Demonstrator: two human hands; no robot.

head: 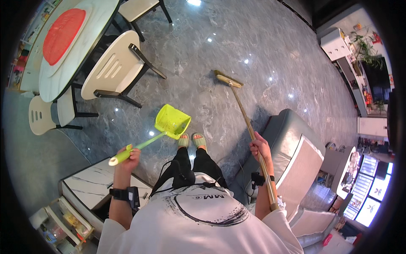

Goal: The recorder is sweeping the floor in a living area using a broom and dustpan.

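My left hand (130, 159) grips the green handle of a lime-green dustpan (173, 122), which is in front of my feet, left of centre. Small dark bits and debris show in its pan. My right hand (260, 147) is closed around the long pole of a broom (245, 117). The broom's head (229, 79) lies farther forward on the grey marble-patterned floor (203, 57), bristles facing away from me. Dustpan and broom head are well apart. Both my wrists wear black straps with small devices.
An oval table (92, 28) bearing a red mesh cover (64, 36) stands at upper left, with cream chairs (111, 68) around it. A grey sofa (279, 130) is close on my right. A marble-patterned cabinet (92, 181) stands at lower left. A white cabinet (336, 44) is at far right.
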